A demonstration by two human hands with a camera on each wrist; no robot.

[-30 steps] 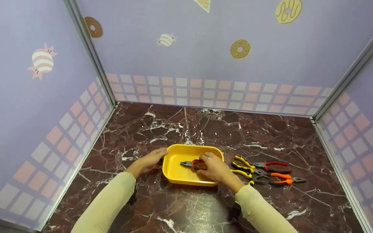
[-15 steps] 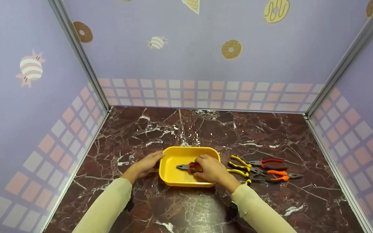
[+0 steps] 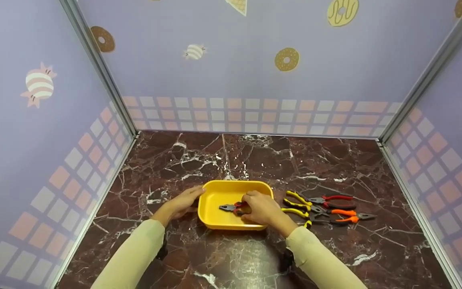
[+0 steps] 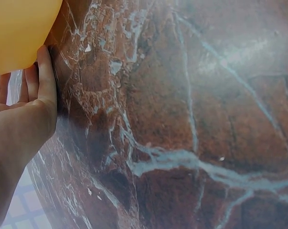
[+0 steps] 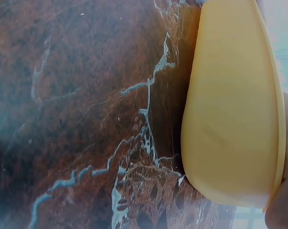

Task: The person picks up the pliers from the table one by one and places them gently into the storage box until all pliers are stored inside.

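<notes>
Right hand (image 3: 262,209) stayed low inside the yellow tray (image 3: 215,216), fingers curled over the red-handled pliers (image 3: 233,208) that now lay on its floor, barely shifted from a moment before; left hand (image 3: 183,202), fingers straight, steadied the tray's left wall on the worktop (image 3: 235,160); four pliers (image 3: 323,209) remained beside it.

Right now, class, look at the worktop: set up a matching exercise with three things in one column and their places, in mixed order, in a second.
Things:
1. left hand
2. red-handled pliers
3. orange-handled pliers

Places:
A. on the marble table, right of the tray
B. against the outer left wall of the yellow tray
C. inside the tray, under the right hand

Pairs: 1-B, 2-C, 3-A
</notes>
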